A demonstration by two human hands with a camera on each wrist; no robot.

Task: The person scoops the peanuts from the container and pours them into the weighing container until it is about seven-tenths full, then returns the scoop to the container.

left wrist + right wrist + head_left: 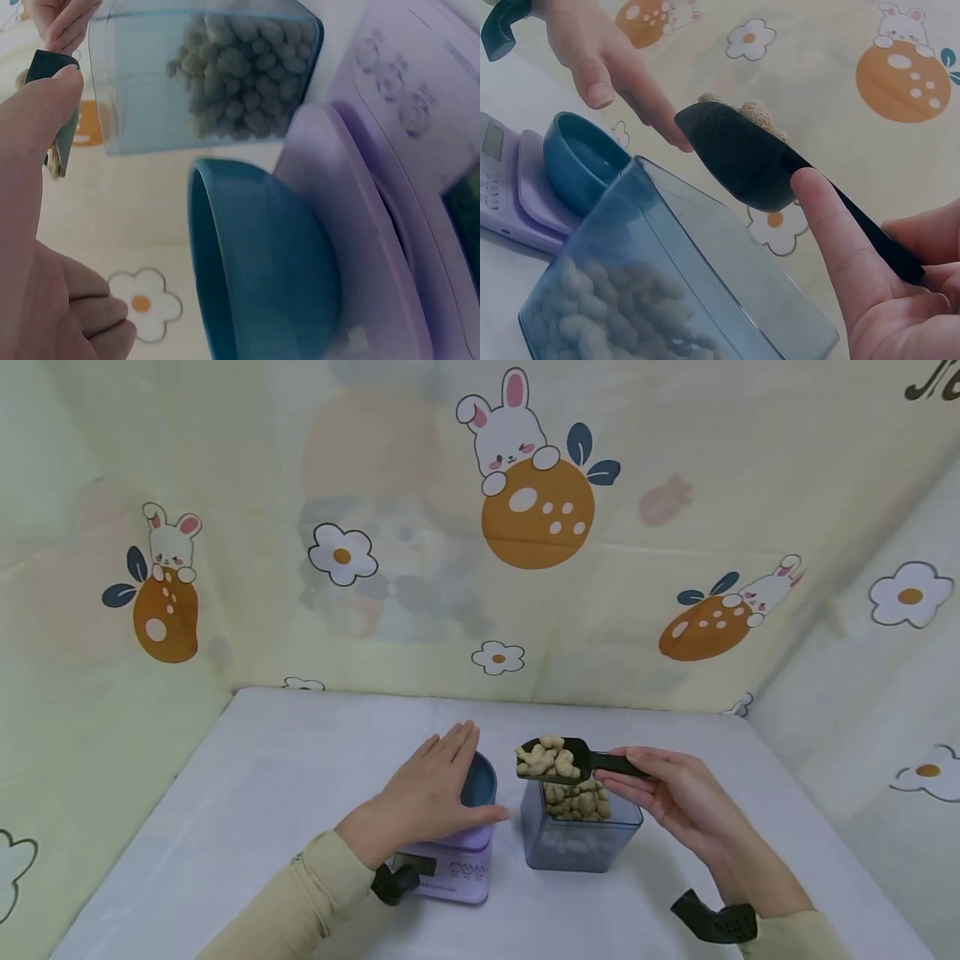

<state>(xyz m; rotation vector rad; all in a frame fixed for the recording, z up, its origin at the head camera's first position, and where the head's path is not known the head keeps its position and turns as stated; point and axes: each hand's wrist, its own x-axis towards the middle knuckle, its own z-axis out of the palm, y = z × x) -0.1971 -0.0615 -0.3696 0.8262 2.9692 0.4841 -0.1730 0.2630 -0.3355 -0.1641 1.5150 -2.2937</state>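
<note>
Apparently mid-transfer, the peanut-laden scoop [731,154] is gripped by the right hand [678,789] above the container [570,847], the left hand [431,797] is held straight-fingered near the bowl [277,262], and level carrying seems required.

Scale [456,870] and container [573,845] on white table [277,785]

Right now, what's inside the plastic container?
Peanuts lie inside the plastic container. In the head view, the black scoop covers part of its far rim; whatever lies deeper in the pile is hidden.
</note>
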